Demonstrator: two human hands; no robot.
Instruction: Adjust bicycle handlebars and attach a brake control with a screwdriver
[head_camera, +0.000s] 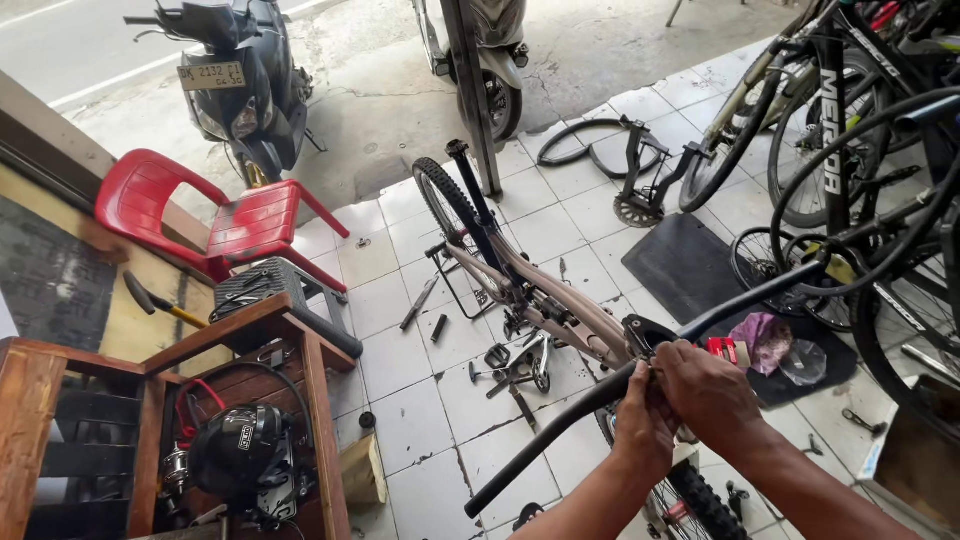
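At the stem clamp, left hand (640, 415) and right hand (705, 390) grip the black curved metal handlebar (560, 425); loosely clamped, it could rotate and unbalance the tan bicycle frame (545, 295).

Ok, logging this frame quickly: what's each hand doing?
Left hand: closed around the black handlebar near its middle.
Right hand: closed at the handlebar's centre clamp.

Counted outward from the tan bicycle (540, 300) on the tiles: one red plastic chair (235, 215), one black helmet (240, 450) in the wooden shelf (300, 360) — two scooters (240, 80) beyond, and two hands (680, 400) on one black handlebar (560, 430).
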